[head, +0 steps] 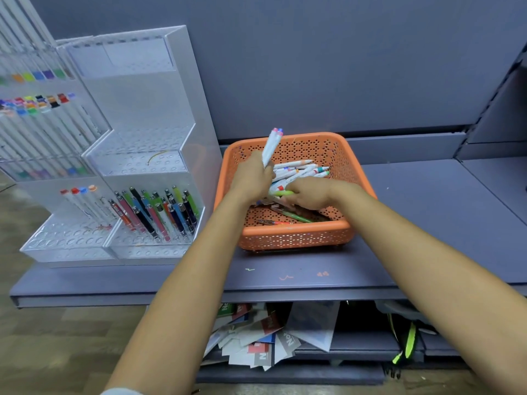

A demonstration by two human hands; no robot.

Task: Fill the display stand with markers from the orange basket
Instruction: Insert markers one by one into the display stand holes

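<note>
The left hand (251, 178) is clenched round a bunch (272, 146) of white markers, tips up, over the basket's (296, 228) left side; the right hand (308, 195) reaches into the basket, fingers curled on a green marker (282, 193) at the edge of the heap of markers (302, 169); the basket sits on the shelf (427, 209), just right of the clear stand (142, 138), whose lower front row holds coloured pens (159, 212).
</note>
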